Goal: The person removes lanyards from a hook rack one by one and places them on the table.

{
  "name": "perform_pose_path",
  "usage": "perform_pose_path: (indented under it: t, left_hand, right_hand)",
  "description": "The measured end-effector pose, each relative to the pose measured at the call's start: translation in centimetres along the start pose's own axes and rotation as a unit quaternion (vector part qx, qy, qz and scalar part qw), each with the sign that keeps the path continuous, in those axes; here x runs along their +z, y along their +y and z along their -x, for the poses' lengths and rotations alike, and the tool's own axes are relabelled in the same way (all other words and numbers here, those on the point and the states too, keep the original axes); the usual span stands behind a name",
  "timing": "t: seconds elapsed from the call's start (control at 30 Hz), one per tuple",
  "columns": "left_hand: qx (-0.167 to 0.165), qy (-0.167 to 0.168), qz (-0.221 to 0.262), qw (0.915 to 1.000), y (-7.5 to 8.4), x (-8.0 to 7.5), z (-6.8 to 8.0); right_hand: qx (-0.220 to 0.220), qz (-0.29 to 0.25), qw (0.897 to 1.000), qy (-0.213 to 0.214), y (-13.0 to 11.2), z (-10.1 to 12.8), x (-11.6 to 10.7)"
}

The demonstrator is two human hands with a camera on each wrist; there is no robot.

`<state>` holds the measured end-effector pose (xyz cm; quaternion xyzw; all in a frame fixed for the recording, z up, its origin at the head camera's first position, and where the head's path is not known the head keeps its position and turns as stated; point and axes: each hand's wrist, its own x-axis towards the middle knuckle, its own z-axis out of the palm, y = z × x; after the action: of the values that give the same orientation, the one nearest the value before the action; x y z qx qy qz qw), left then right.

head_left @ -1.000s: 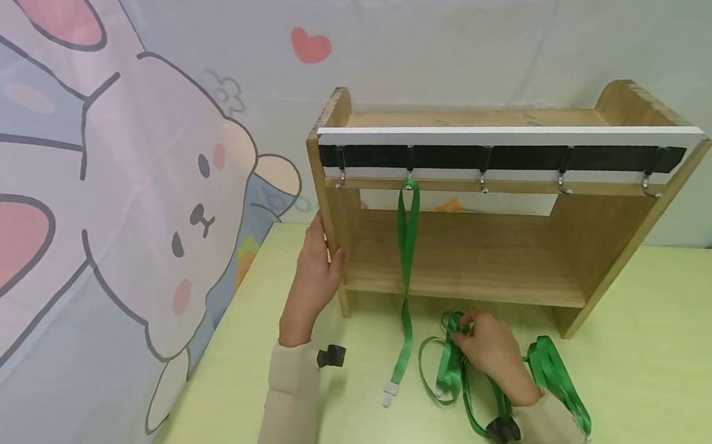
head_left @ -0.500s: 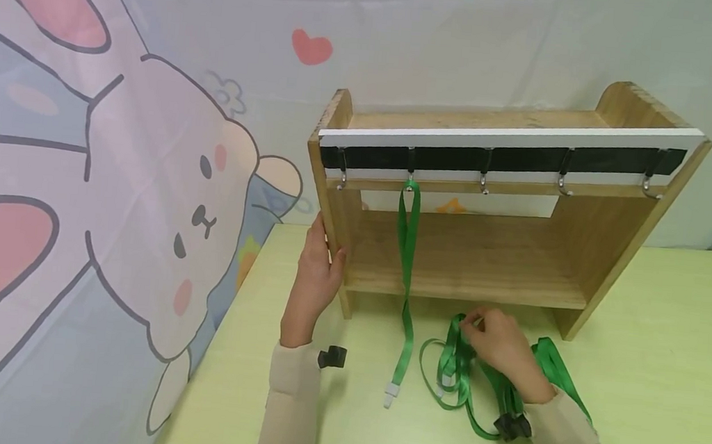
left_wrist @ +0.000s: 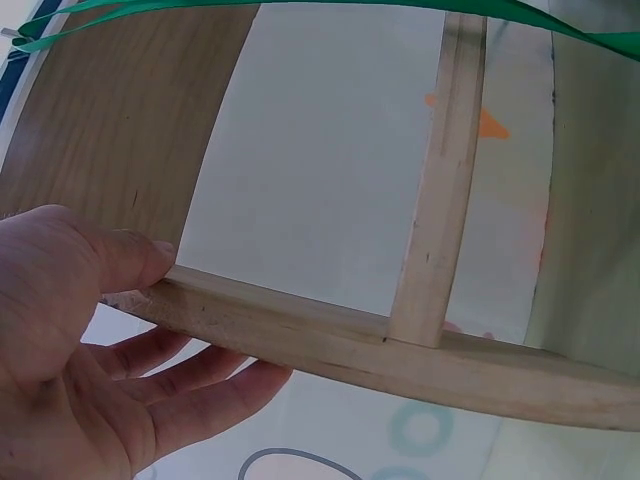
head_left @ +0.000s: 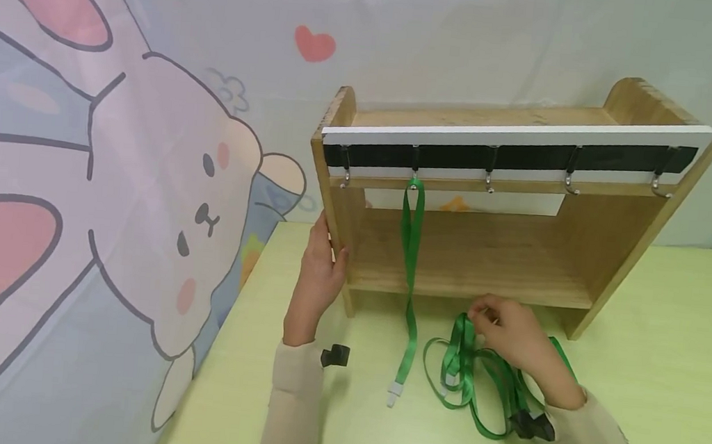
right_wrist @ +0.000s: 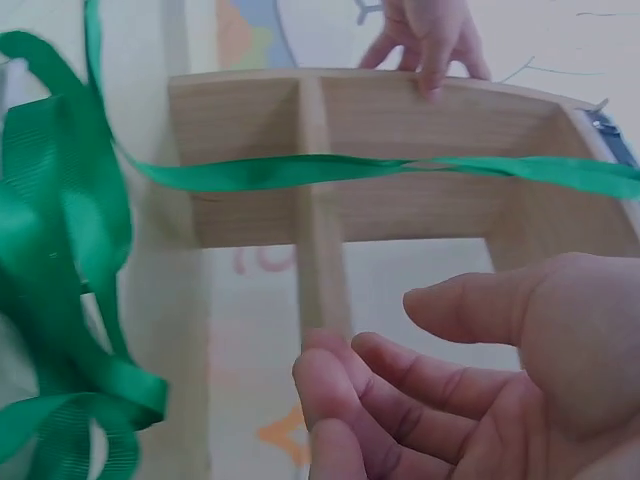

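Note:
A wooden shelf [head_left: 472, 255] stands on the table, with a row of metal hooks along its upper front. My left hand [head_left: 320, 282] grips its left side panel [left_wrist: 260, 322], thumb on one face and fingers on the other. From the second hook from the left hangs a green lanyard [head_left: 412, 254] with a white plastic clip [head_left: 394, 391] at its lower end. Just behind a pile of green lanyards [head_left: 460, 355] is my right hand [head_left: 513, 332]. In the right wrist view its thumb is apart from the loosely bent fingers [right_wrist: 440, 375], and nothing is between them.
The pale yellow table [head_left: 667, 330] extends to the right of the shelf. More green lanyard straps lie partly hidden under the right forearm. A printed cloth [head_left: 470, 43] with a rabbit and hearts hangs behind and to the left.
My right hand has let go of the lanyard pile and drawn up and to the right. The left hand stays on the side panel.

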<state>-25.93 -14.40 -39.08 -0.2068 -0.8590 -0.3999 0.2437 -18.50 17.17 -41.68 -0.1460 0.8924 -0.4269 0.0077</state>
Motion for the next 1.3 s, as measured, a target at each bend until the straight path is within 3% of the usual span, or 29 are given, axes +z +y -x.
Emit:
perform_pose_path:
  t: [0.27,0.5,0.73,0.97,1.3]
  left_hand:
    - [0.015,-0.003,0.005,0.9999,0.0,0.4,0.2]
    - [-0.013,-0.015,0.009,0.9998,0.1,0.4,0.4]
    - [-0.01,-0.011,-0.008,0.9999,0.0,0.4,0.6]
    - [-0.008,-0.007,-0.014,0.9998,0.0,0.2,0.5]
    - [0.001,-0.003,0.004,1.0,0.0,-0.2,0.1]
  right_hand:
    - [-0.04,0.012,0.998,0.045,-1.7,0.7,-0.8]
    - [-0.057,0.014,0.993,0.104,-3.8,0.6,-1.2]
    - [-0.094,-0.013,0.98,0.176,-5.3,0.2,-0.9]
    - [-0.123,-0.062,0.958,0.25,-6.9,-0.9,-0.7]
    - [-0.133,-0.083,0.947,0.282,-9.8,-2.1,-0.9]
